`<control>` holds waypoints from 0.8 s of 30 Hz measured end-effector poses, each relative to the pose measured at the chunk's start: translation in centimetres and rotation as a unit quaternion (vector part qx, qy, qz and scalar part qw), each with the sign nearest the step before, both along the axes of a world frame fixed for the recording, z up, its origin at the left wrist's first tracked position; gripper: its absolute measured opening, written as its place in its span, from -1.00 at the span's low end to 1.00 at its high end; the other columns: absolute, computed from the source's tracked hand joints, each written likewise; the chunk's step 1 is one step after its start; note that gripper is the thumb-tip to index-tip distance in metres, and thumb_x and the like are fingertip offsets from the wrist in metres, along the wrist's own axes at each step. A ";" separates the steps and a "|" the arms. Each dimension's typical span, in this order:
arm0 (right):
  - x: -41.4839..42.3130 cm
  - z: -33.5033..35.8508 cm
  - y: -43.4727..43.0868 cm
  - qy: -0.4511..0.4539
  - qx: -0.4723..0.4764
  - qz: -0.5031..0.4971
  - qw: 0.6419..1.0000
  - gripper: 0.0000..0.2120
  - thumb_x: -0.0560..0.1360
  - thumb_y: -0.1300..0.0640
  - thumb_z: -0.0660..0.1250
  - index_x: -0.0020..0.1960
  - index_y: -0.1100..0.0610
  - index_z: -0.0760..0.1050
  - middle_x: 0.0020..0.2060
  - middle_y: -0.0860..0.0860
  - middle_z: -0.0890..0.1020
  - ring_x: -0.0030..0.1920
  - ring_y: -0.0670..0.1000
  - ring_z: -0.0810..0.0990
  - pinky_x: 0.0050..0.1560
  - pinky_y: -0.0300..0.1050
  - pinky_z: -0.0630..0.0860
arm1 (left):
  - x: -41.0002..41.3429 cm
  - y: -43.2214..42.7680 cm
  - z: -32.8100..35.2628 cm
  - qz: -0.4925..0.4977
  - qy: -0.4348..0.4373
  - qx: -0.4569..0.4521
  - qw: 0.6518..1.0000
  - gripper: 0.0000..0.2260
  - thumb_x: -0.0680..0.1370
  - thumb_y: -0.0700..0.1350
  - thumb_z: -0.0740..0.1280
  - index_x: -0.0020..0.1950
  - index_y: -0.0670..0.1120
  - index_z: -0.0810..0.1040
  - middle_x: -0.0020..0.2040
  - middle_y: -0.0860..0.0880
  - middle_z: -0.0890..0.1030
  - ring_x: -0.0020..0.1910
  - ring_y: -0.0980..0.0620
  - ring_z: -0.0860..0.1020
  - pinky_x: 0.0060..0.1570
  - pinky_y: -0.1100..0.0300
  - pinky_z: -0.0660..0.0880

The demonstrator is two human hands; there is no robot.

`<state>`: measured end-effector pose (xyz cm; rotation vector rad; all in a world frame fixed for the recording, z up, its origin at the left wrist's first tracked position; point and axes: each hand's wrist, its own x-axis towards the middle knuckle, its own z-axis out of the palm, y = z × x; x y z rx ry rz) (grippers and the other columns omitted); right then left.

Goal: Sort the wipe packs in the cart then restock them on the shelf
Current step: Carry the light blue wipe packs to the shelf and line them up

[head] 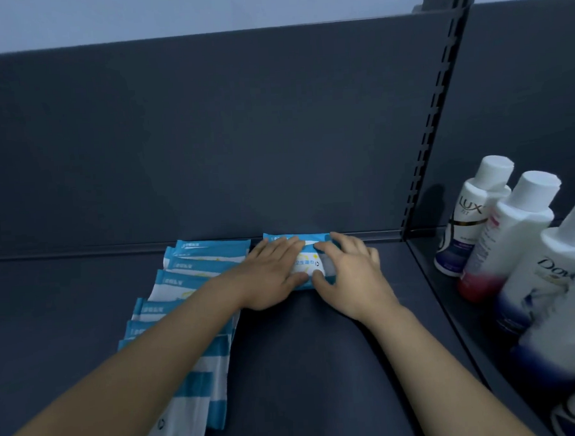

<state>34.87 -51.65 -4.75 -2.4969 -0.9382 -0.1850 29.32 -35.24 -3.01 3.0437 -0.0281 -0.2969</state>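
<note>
The wipe pack (pixel 310 262) lay flat at the back of the shelf (pixel 304 367), its far edge against the back panel (pixel 208 138), with both hands on it. The left hand (pixel 270 273) rested on its left half with fingers nearly straight, pressing rather than gripping. The right hand (pixel 351 276) arched over the right half, fingers curled across the top and thumb at the near edge, pinching it. The pack looked light, soft and wrapped in slick film, so it would likely slide easily and buckle if squeezed mid-body; its 2 short ends seemed the safest hold. Just to its left ran a row of packs (pixel 198 265), overlapping like shingles, easy to disturb with the left forearm. Beyond the slotted upright (pixel 441 126) stood white bottles (pixel 513 226) in the next bay
</note>
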 end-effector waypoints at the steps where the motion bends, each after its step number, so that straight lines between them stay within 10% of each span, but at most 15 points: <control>1: 0.0 0.0 -0.1 -0.004 -0.004 0.001 1.000 -0.52 0.53 -0.08 0.21 0.42 -0.02 0.31 0.49 0.03 0.17 0.48 0.01 0.08 0.40 -0.07 0.01 | 0.0 0.0 0.0 -0.001 0.001 0.002 1.000 -0.44 0.64 0.17 -0.09 0.56 -0.03 -0.19 0.57 0.04 -0.16 0.52 0.11 -0.20 0.41 0.16 -0.34; 13: -6.9 6.6 -4.1 -0.083 -0.053 -0.126 0.987 -0.49 0.55 0.05 0.17 0.48 0.05 0.20 0.38 0.02 0.37 0.27 0.12 0.42 0.21 -0.01 0.40 | -3.7 -2.1 5.1 -0.040 -0.188 0.186 0.963 -0.27 0.54 0.35 -0.01 0.56 0.03 -0.20 0.58 -0.04 -0.09 0.54 -0.06 -0.05 0.49 -0.05 -0.14; 18: -18.1 7.4 -9.3 -0.170 -0.057 -0.285 0.942 -0.47 0.39 0.00 0.31 0.33 0.15 0.43 0.14 0.09 0.58 0.02 0.17 0.59 -0.11 0.03 0.54 | -8.3 -6.7 7.7 -0.098 -0.231 0.147 0.957 -0.15 0.44 0.47 0.01 0.56 0.01 -0.11 0.57 -0.08 -0.04 0.54 -0.10 0.00 0.48 -0.06 -0.07; 24: -34.5 2.7 -15.3 -0.057 -0.063 -0.464 0.882 -0.48 0.39 -0.04 0.27 0.30 0.14 0.44 0.14 0.09 0.57 0.04 0.19 0.58 -0.06 0.05 0.57 | -17.6 -14.4 7.5 -0.253 -0.249 0.068 0.932 -0.13 0.42 0.49 -0.01 0.56 0.01 -0.08 0.57 -0.08 -0.01 0.53 -0.10 0.03 0.48 -0.03 -0.01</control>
